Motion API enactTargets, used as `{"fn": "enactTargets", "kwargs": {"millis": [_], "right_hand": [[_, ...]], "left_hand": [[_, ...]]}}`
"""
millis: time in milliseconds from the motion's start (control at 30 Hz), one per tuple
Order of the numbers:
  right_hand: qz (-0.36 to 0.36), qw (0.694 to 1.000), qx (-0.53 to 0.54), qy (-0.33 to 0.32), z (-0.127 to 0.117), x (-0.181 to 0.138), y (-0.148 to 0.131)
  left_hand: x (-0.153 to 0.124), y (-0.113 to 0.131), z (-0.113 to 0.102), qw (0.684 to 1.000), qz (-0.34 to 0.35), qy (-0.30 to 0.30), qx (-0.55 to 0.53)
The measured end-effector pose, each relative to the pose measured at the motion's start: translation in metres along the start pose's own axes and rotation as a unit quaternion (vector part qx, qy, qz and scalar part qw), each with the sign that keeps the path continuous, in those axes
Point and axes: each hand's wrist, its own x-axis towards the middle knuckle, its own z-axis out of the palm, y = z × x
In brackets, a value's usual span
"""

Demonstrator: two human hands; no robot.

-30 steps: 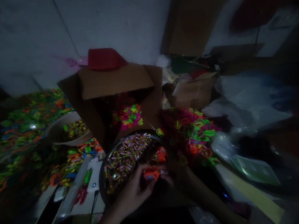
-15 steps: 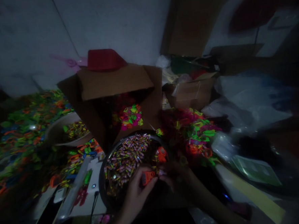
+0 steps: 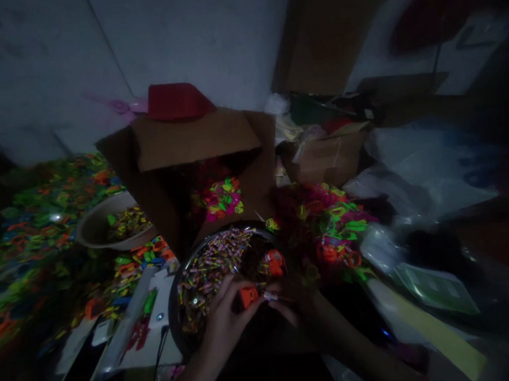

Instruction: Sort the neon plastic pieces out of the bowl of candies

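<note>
1. Far L: big heap [image 3: 57, 208] of mixed plastic bits, mostly green, orange & blue.
2. Lower L: phone [image 3: 82, 365] flat, dark screen up.
3. Bowl [image 3: 93, 224] w/ small yellowish bits, next to the heap.
4. Box [image 3: 199, 139], cardboard, open side facing cam; red tub [image 3: 180, 102] on top, pink/green bits [image 3: 224, 199] inside.
5. Basin [image 3: 173, 310], dark rim, in front of box, lots of tiny pcs in it.
6. L hand [image 3: 228, 318] over basin, thumb & fingers pinching orange pc [image 3: 248, 296].
7. R hand [image 3: 293, 303] (v. dark there), fingertips gripping small pale bit [image 3: 270, 296] just R of orange pc.
8. Second orange pc [image 3: 275, 262] at basin's R side.
9. R: pink/green pile [image 3: 342, 222], then clear bags [image 3: 429, 168], green pack [image 3: 437, 288].
</note>
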Motion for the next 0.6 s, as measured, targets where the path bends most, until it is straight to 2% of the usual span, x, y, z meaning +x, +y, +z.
{"fn": "enactTargets", "kwargs": {"millis": [67,300,600], "right_hand": [[-0.004,1.000,0.002,-0.009,-0.0012,-0.0011,-0.0019],[-0.015,0.999,0.012,-0.027,-0.0058,-0.0001,-0.0062],[0.010,0.999,0.036,-0.013,-0.0020,-0.0013,-0.0058]], "left_hand": [[0.0004,-0.0012,-0.0015,1.000,0.021,0.013,0.015],[0.0004,-0.0025,-0.0046,0.996,0.075,0.002,0.046],[-0.0054,0.0011,-0.0053,0.994,0.094,-0.026,0.056]]}}
